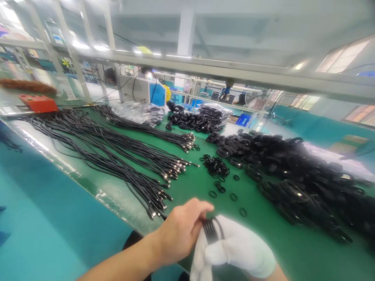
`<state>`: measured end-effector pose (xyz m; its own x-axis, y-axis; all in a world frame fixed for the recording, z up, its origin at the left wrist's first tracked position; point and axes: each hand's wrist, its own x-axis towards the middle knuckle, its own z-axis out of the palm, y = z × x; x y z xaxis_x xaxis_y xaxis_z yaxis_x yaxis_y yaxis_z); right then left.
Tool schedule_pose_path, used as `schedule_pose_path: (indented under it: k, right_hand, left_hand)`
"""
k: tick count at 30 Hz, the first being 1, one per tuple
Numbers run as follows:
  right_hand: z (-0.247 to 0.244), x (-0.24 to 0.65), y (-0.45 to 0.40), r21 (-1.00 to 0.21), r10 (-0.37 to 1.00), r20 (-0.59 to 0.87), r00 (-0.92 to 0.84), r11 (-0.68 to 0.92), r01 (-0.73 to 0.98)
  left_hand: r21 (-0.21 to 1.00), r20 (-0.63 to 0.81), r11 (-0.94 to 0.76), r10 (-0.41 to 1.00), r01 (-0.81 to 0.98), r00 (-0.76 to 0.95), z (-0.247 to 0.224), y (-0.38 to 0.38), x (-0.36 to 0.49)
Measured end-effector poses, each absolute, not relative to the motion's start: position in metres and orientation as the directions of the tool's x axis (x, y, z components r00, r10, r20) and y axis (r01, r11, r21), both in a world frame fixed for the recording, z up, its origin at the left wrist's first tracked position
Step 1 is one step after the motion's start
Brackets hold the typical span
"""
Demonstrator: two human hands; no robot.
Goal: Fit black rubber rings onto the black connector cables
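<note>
A small bundle of coiled black cable (210, 232) is held low in the view, over the near edge of the green work surface. My right hand (246, 246), in a white glove, grips the coil with the thumb laid across its strands. Bare and bent at the fingers, my left hand (177, 228) closes on the coil's upper left side; its fingertips are partly hidden. Just beyond the hands lie loose black rings (243, 212) and a small heap of black bands (216, 166). Straight black cables (146, 156) with metal plugs spread in bunches to the left.
A large pile of coiled black cables (293, 175) covers the right side. Farther back are another coil heap (190, 121), clear plastic bags (140, 113) and a grey-and-blue machine (143, 91). A red box (38, 103) sits at far left. A shelf rail (205, 67) crosses overhead.
</note>
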<state>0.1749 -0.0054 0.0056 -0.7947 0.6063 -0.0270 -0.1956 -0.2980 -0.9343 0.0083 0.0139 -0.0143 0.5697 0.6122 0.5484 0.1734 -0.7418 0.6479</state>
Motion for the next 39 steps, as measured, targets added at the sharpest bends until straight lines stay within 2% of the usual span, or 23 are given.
schedule_pose_path:
  k: [3, 7, 11, 14, 17, 21, 23, 26, 30, 33, 36, 39]
  right_hand:
    - [0.008, 0.173, -0.007, -0.928, 0.593, -0.013, -0.805, -0.307, -0.212]
    - [0.012, 0.169, -0.009, -0.947, 0.633, 0.0, -0.774, -0.249, -0.204]
    - [0.016, 0.173, -0.015, -0.968, 0.679, 0.021, -0.734, -0.169, -0.184]
    - [0.022, 0.185, -0.018, -0.992, 0.736, -0.032, -0.676, -0.107, -0.069]
    - [0.026, 0.199, -0.017, -0.997, 0.836, -0.06, -0.546, -0.028, 0.067]
    - [0.029, 0.211, -0.014, -0.998, 0.966, 0.012, -0.258, 0.026, 0.051]
    - [0.03, 0.209, -0.014, -0.997, 0.956, 0.039, -0.292, 0.056, 0.05]
    - [0.028, 0.197, -0.013, -0.997, 0.886, 0.012, -0.464, 0.046, 0.063]
    - [0.015, 0.179, -0.002, -0.986, 0.817, -0.085, -0.57, -0.153, -0.071]
    - [0.006, 0.169, 0.005, -0.971, 0.845, -0.136, -0.517, -0.218, -0.1]
    - [0.004, 0.165, 0.006, -0.936, 0.836, -0.098, -0.539, -0.261, -0.235]
    - [0.003, 0.167, 0.006, -0.878, 0.789, -0.063, -0.611, -0.335, -0.342]
  left_hand:
    - [0.597, 0.513, -0.787, 0.525, 0.158, 0.679, -0.003, 0.016, 0.006]
    - [0.519, 0.601, -0.838, 0.497, 0.167, 0.626, -0.001, 0.021, 0.008]
    - [0.484, 0.617, -0.863, 0.454, 0.144, 0.643, -0.001, 0.027, 0.01]
    - [0.479, 0.617, -0.866, 0.447, 0.141, 0.647, 0.003, 0.029, 0.011]
    - [0.487, 0.627, -0.862, 0.459, 0.143, 0.629, 0.009, 0.029, 0.011]
    - [0.53, 0.579, -0.823, 0.528, 0.205, 0.621, 0.014, 0.031, 0.009]
    - [0.549, 0.521, -0.794, 0.569, 0.26, 0.636, 0.014, 0.032, 0.009]
    - [0.576, 0.463, -0.77, 0.585, 0.275, 0.666, 0.016, 0.033, 0.008]
    - [0.615, 0.424, -0.743, 0.595, 0.265, 0.683, 0.02, 0.034, 0.004]
    - [0.657, 0.386, -0.682, 0.671, 0.322, 0.633, 0.023, 0.034, 0.002]
    - [0.766, 0.293, -0.536, 0.783, 0.356, 0.549, 0.026, 0.034, 0.001]
    - [0.884, 0.148, -0.346, 0.845, 0.315, 0.515, 0.027, 0.035, 0.002]
